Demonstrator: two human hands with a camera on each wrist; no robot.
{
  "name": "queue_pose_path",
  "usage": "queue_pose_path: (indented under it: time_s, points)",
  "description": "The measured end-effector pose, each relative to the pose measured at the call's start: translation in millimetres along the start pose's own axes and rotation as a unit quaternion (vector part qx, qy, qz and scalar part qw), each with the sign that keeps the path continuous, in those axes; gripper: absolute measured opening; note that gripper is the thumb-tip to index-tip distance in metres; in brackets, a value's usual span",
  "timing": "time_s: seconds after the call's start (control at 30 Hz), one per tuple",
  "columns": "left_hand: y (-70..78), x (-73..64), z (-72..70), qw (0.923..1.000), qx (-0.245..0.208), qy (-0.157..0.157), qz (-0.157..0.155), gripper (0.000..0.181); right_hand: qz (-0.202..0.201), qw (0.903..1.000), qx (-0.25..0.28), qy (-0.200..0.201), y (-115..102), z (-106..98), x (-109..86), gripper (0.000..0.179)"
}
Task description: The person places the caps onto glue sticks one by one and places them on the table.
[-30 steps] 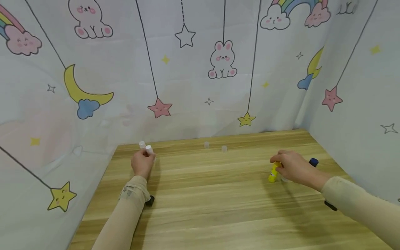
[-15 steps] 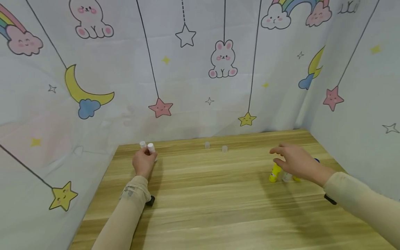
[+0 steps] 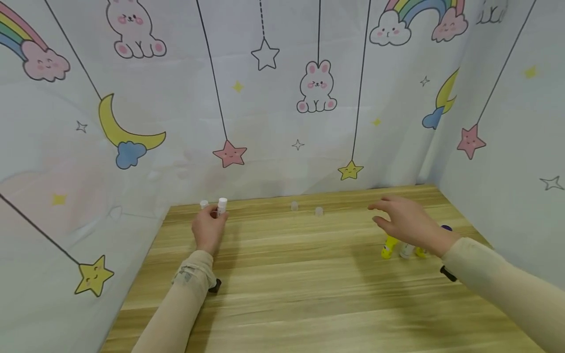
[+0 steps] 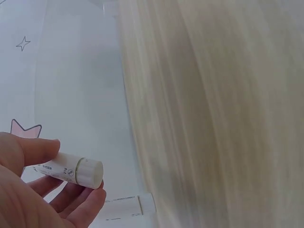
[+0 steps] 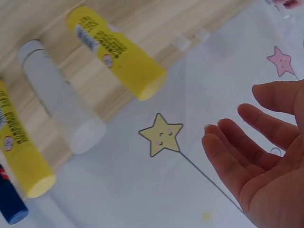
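The left hand [image 3: 208, 229] pinches a white tube [image 4: 71, 169] at the far left of the table [image 3: 287, 294], near another white tube [image 4: 123, 207]. The right hand [image 3: 408, 221], fingers relaxed, is near a yellow tube [image 5: 116, 54], a pale tube [image 5: 61, 97] and a blue tube [image 5: 12, 199] on the right.

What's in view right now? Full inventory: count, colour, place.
table: 1, light wood-grain, under the tubes
backdrop: count unclear, white with cartoon print, behind and at both sides
yellow tubes: 2, yellow, table's right part
blue tube: 1, dark blue, beside the outer yellow one
white tubes: 3, white, one in left hand, one beside that hand, one between the yellow ones
small cylinders: 2, translucent, near far edge
black blocks: 2, black, one at each wrist
sleeves: 2, cream, both arms
hands: 2, left holding a tube, right hand holding nothing
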State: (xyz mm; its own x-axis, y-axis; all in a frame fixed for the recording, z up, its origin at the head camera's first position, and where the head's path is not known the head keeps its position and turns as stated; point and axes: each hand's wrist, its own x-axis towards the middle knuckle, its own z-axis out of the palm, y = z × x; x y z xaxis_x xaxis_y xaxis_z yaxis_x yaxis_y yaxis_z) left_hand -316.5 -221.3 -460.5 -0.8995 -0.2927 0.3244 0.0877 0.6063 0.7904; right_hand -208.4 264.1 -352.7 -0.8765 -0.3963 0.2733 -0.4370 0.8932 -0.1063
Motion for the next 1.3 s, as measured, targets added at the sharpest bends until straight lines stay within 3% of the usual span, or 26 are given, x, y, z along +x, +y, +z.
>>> queue_pose_path:
  time_s: [0.37, 0.73, 0.97, 1.3]
  points:
    - [22.0, -12.2, -3.8, 0.9981, 0.007, 0.013, 0.059, 0.029, -0.017, 0.9996, 0.021, 0.013, -25, 1, 33.1, 0.031]
    - [26.5, -18.7, -4.9, 0.9916, 0.025, 0.034, 0.123, 0.025, 0.000, 0.9983, 0.057, 0.012, -47, 17, 67.1, 0.032]
    - [27.1, -23.0, -1.3, 0.9894, 0.024, 0.034, 0.139, 0.024, -0.001, 0.9985, 0.054, 0.011, -53, 34, 81.4, 0.031]
    - [41.1, -30.3, 3.8, 0.9856, 0.029, 0.028, 0.164, 0.025, 0.021, 0.9987, 0.041, -0.023, -48, 56, 106.2, 0.034]
